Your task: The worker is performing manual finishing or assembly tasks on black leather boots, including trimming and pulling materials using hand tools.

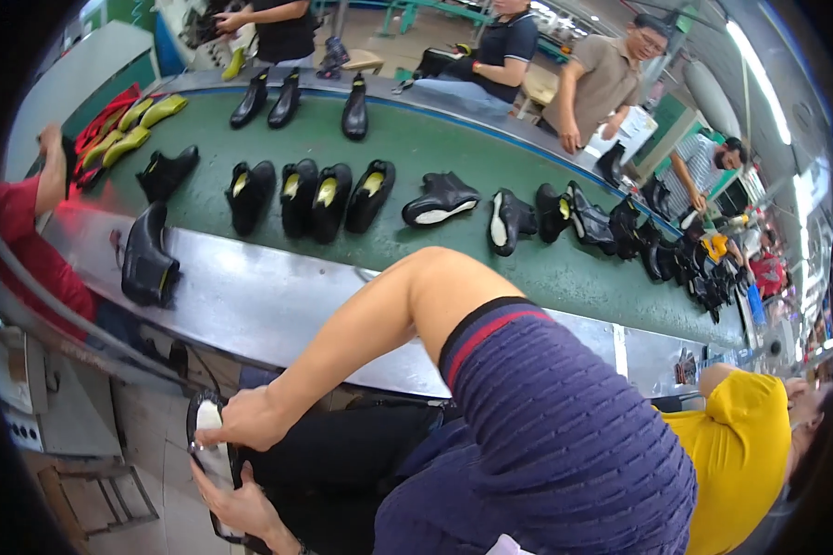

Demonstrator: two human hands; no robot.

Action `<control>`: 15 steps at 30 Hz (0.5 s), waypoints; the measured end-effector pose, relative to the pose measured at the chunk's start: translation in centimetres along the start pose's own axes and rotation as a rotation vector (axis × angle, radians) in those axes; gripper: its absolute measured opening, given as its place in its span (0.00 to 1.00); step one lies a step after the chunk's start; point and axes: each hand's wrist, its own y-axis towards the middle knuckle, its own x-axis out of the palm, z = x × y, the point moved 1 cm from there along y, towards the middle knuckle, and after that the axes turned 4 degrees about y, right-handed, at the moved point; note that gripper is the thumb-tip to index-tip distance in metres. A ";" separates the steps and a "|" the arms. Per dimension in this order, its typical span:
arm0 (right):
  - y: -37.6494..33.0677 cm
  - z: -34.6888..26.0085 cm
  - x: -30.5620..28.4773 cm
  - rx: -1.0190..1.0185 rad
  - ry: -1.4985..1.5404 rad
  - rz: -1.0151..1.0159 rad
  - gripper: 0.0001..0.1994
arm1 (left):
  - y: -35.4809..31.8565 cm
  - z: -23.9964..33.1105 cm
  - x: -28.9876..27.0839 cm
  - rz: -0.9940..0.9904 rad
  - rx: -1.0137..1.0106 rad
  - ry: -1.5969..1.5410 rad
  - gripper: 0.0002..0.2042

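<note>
At the lower left, a black shoe (pixel 207 413) with a whitish underside is held over my lap, tilted so that underside faces up. My left hand (pixel 236 509) grips it from below, fingers spread along its side. Over the whitish face, my right hand (pixel 250 421) is closed, fingers curled and pressed to the shoe. A tiny shiny spot shows at its fingertips; what it pinches is too small to make out. My right elbow is bent high beside the metal ledge. The rest of the shoe is hidden by my hands.
Black ankle boots (pixel 370 196) stand or lie along a green conveyor belt (pixel 287 116). One black boot (pixel 148 259) stands on the metal ledge (pixel 250 287). Yellow-green shoe forms (pixel 162 109) lie far left. Co-workers stand around; a person in yellow (pixel 731 462) is close right.
</note>
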 end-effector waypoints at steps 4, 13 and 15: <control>-1.5 -0.1 -0.5 0.053 -0.078 -0.036 0.33 | -0.9 1.2 0.0 0.070 0.118 -0.173 0.37; -2.1 -4.5 -6.7 0.032 -0.359 -0.228 0.29 | -2.7 0.4 1.6 0.229 0.405 0.103 0.32; -0.7 -6.2 -7.8 0.007 -0.113 -0.071 0.25 | -3.2 -0.1 1.9 0.207 0.391 0.125 0.32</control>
